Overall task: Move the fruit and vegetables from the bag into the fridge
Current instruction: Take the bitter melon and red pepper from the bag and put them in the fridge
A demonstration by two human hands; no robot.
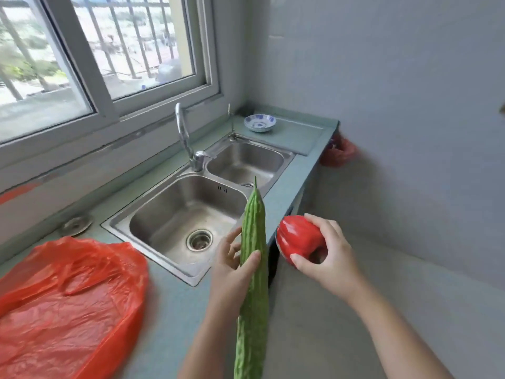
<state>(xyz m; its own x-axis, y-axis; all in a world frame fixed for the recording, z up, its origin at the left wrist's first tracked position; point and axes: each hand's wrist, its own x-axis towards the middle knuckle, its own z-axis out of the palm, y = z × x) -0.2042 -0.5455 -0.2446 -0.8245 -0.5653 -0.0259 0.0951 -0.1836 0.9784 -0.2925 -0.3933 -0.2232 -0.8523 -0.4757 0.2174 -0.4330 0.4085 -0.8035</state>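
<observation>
So, from where I sit, both hands are loaded at once. My left hand (229, 269) is wrapped round the long green bitter gourd (252, 294) some way below its pointed tip. The thumb lies across the near face and the fingers curl behind, clamped on the ridged skin. The tip points away from me over the sink (153, 214) and the tail runs down past my forearm. I judge that is why I grip it partway along, since a thing this long would swing if pinched at one end.

My right hand (333, 255) holds the red bell pepper (297, 236), thumb under its near end and fingers spread over the top, closed on it. A round, glossy fruit wants that cupping grasp so it does not slip. The pepper hangs beyond the front edge of the counter (175, 310), near the gourd but not touching it.

The red plastic bag (68, 296) lies slack and almost flat on the counter to my left, well apart from both hands. I cannot tell whether anything remains inside. The fridge is nowhere in view, so I take this as the carrying step, with the produce out of the bag and not yet stored. The next move calls for turning away from the sink with both grips firm, and the gourd's long tail could knock the counter edge.
</observation>
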